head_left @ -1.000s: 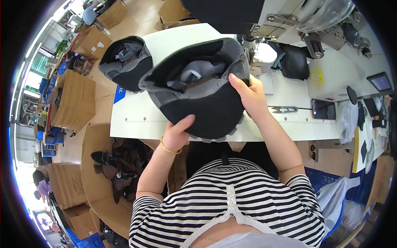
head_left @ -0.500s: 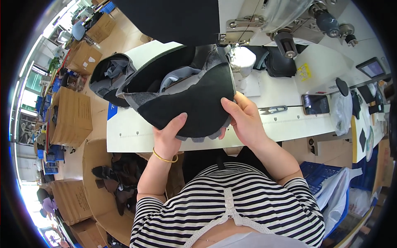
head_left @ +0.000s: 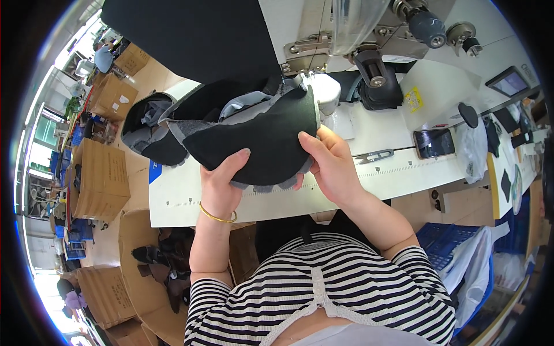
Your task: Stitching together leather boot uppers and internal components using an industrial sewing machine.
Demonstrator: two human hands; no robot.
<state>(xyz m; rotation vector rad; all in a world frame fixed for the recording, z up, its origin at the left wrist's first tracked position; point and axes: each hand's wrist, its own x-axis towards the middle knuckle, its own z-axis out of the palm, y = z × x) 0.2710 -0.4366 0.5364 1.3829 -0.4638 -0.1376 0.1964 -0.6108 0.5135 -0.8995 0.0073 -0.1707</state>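
Between my hands is a curved black-and-grey fabric piece, perhaps a cap or bag part, with a scalloped grey lower edge. My left hand grips its lower left edge, thumb on the black face and fingers hidden underneath. At its right edge, my right hand pinches it the same way. The piece's upper right corner lies at the needle area of the sewing machine. Its far side opens into a hollow with grey lining. Another similar fabric piece rests on the table to the left.
On the white table lie thread snips and a phone, right of my hands. A black panel overhangs the far left. Below stand an open cardboard box at left and a blue crate at right.
My view has shifted slightly, so the machine appears lower and further left. Both hands keep hold of the fabric piece, whose right corner now sits closer under the machine head.
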